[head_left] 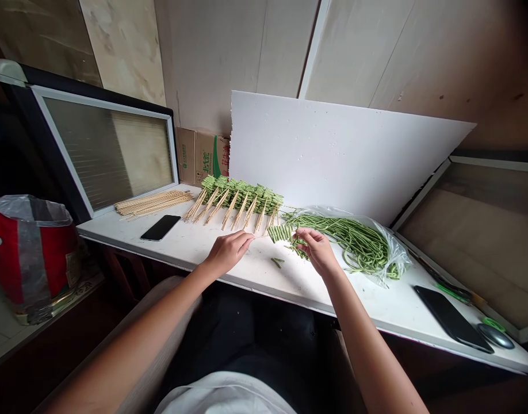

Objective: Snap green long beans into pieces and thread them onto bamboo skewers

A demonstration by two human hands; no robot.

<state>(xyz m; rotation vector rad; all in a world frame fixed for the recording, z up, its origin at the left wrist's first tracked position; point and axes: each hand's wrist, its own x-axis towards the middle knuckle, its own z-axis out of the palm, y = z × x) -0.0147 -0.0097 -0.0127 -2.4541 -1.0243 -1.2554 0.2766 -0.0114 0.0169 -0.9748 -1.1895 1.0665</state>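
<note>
My left hand [228, 251] is closed in a pinch on the end of a bamboo skewer threaded with short green bean pieces [280, 232], held just above the white board table [203, 244]. My right hand [316, 248] is closed too, fingers pinching cut bean pieces [299, 247] at the skewer's right end. To its right, a pile of long green beans [354, 241] lies on a clear plastic bag [391, 261]. Two loose bean bits [276, 262] rest on the table between my hands.
Finished bean skewers [238, 198] lie in a row behind my hands, with bare skewers [154, 202] to their left. A black phone [160, 227] sits at the left, another phone [452, 317] at the right. A red bucket [29, 253] stands at far left.
</note>
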